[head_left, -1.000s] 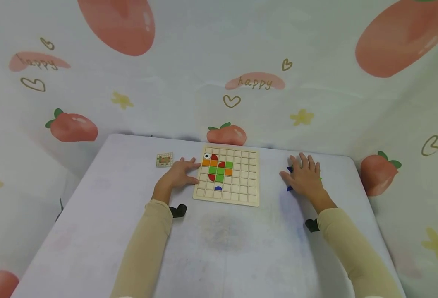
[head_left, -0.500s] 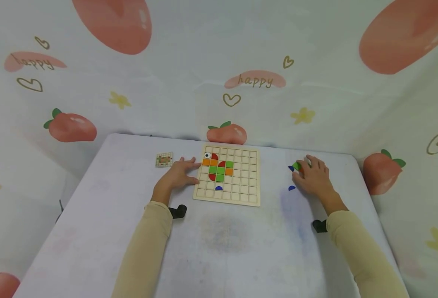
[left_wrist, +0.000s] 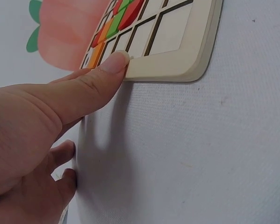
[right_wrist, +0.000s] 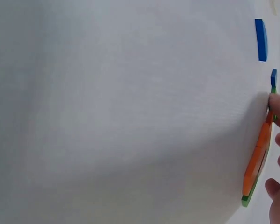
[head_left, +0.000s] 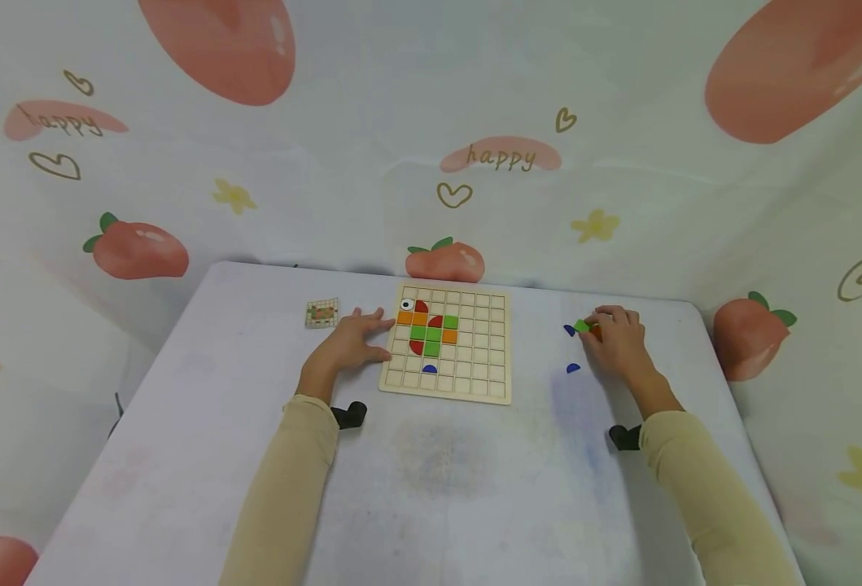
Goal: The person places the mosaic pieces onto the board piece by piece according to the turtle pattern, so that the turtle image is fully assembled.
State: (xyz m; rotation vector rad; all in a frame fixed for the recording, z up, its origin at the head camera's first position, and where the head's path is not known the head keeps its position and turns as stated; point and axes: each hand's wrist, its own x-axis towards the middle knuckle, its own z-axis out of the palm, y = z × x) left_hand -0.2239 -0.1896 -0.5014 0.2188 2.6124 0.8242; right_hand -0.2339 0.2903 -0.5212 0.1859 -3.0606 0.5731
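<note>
My left hand (head_left: 348, 342) has its fingers spread at the left edge of the wooden grid board (head_left: 485, 397). Its thumb (left_wrist: 95, 84) touches the board's rim in the left wrist view. Colored tiles, among them a green tile (head_left: 432, 349), a red quarter-round tile (head_left: 417, 347) and a round eye tile (head_left: 406, 304), lie in the grid. To the right, my right hand (head_left: 616, 342) bends over a small group of loose tiles, thumb and finger pinching a green tile (head_left: 582, 325). Orange tiles (right_wrist: 257, 156) lie under that hand, partly hidden by it.
Two blue half-round tiles (head_left: 573, 369) lie left of my right hand. A small pattern card (head_left: 321, 313) lies left of the board. Black wrist mounts show beneath both wrists. A printed curtain (head_left: 372, 187) stands behind the white table (head_left: 445, 488).
My right hand, earlier spread flat over the loose tiles, has drawn back slightly and curled its fingers at them, uncovering the blue and green tiles. The left hand stays at the board.
</note>
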